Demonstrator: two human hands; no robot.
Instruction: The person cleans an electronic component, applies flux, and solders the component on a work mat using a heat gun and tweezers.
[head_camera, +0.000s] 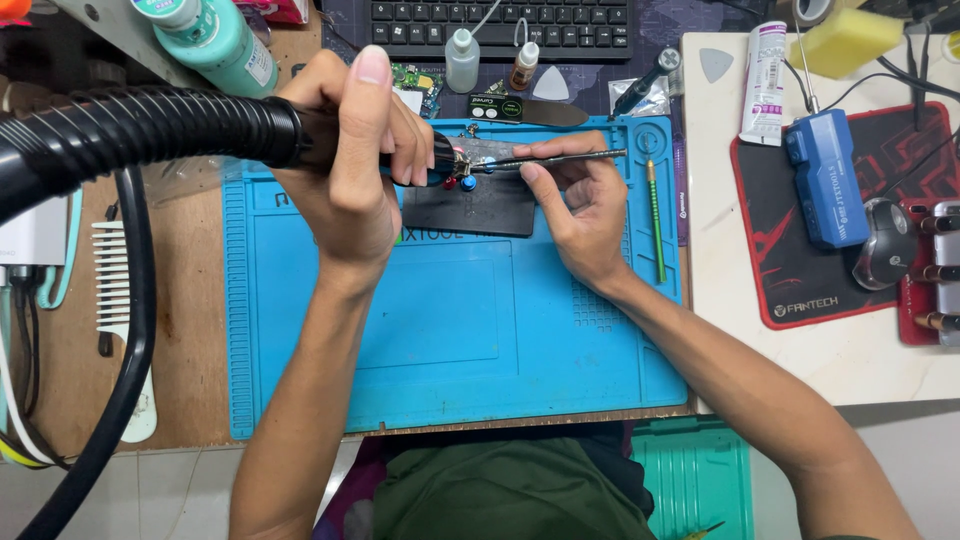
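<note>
**benchrat:** Gripping the black hot-air handle (330, 135) in the left hand (350, 160), fingers wrapped tight round it, nozzle pointing to 3 o'clock at the small clamped board (478, 158).

**solderfan:** And the other one?

**benchrat:** Right hand (580, 205) is pinching thin tweezers (560, 158), tips on that board from 3 o'clock. Board sits at 12 o'clock on the blue mat (450, 330), dark pad (480, 210) just under it. Corrugated hose (130, 130) runs off to 9, green pencil (656, 220) lies at 3.

Wooden desk (190, 330), white side table (860, 365), pale tiled floor (180, 495), even light
</note>
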